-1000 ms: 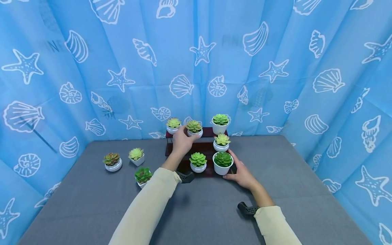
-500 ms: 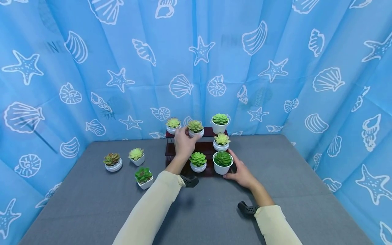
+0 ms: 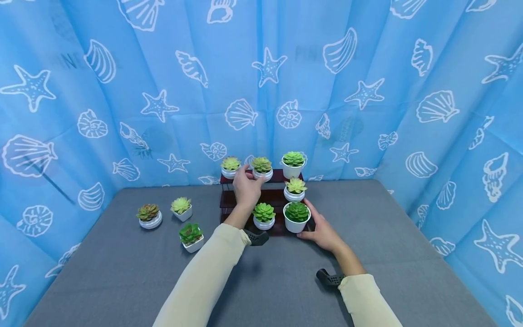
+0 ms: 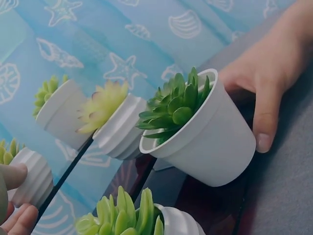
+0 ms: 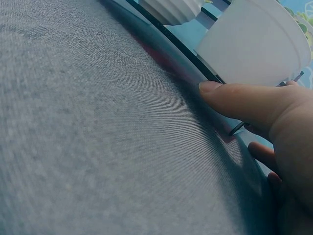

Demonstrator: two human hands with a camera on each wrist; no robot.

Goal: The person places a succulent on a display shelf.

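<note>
A dark red tiered stand (image 3: 229, 199) bears several succulents in white pots. My left hand (image 3: 247, 190) pinches the ribbed white pot of a potted succulent (image 3: 262, 168) at the middle of the top tier. In the left wrist view, thumb and fingertips lie against that pot (image 4: 36, 178), which appears to rest on the tier. At the stand's front right corner, my right hand (image 3: 320, 230) holds the end of the stand, thumb along the front edge and the other fingers partly hidden behind it. Just beside that thumb is a smooth white pot (image 5: 254, 44) with a dark green succulent (image 3: 297, 212).
On the grey table (image 3: 122, 272), left of the stand, are a reddish succulent (image 3: 150, 216), a pale green one (image 3: 181, 209) and a dark green one (image 3: 192, 237). A blue shell-patterned curtain (image 3: 196, 113) hangs close behind the stand.
My left hand has moved slightly right along the top tier with the potted succulent, widening its distance from the left pot. The right hand stays at the stand's corner.
</note>
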